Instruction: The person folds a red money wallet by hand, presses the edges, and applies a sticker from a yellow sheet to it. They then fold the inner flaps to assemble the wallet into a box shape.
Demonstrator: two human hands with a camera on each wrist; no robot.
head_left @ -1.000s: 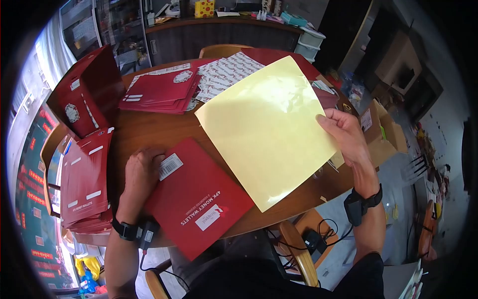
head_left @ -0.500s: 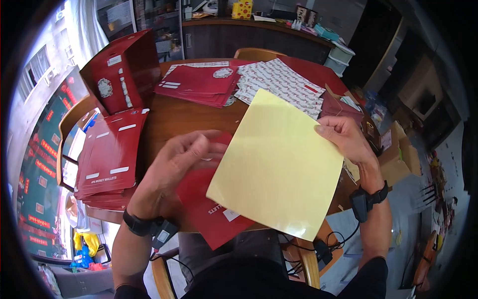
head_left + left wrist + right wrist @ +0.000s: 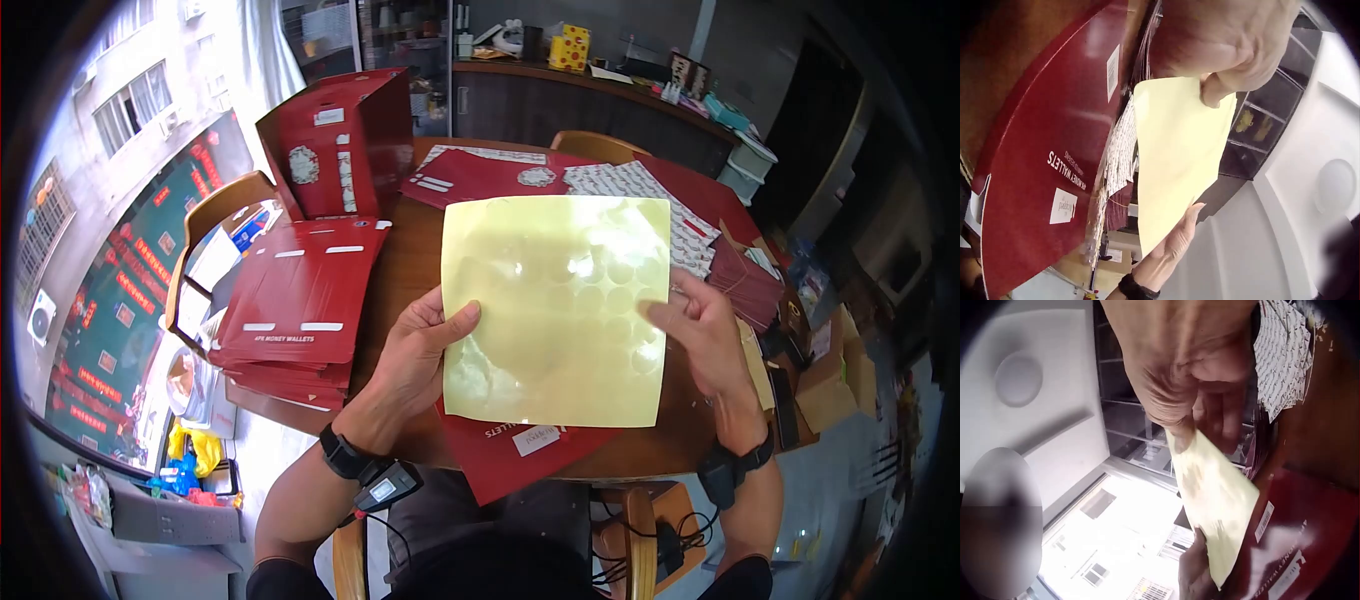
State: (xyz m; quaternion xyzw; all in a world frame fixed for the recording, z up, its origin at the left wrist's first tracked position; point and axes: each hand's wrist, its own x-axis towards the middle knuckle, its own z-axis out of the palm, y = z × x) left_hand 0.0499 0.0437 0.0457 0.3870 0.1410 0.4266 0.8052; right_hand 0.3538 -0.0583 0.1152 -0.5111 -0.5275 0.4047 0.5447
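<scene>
Both hands hold up a pale yellow sticker sheet (image 3: 540, 330), glossy, with round cut outlines along its right part. At its left edge my left hand (image 3: 412, 345) pinches it, thumb on the near face. My right hand (image 3: 712, 345) grips the opposite edge, also between thumb and fingers; the right wrist view shows this right thumb (image 3: 1182, 434) pressed on the sheet. Below lies a red folder (image 3: 485, 465) printed "4PK MONEY WALLETS", partly hidden by the sheet in the head view. The left wrist view shows its barcode label (image 3: 1112, 74).
A stack of red printed card pieces (image 3: 300, 285) lies on the table's left side, before an upright red box (image 3: 325, 140). Further back are more red folders (image 3: 470, 172) and white patterned sheets (image 3: 640, 187). An open cardboard box (image 3: 840, 370) stands at the right.
My left hand has left the red folder and taken hold of the yellow sheet's left edge. The sheet has turned upright and level in front of me. The head view has swung left.
</scene>
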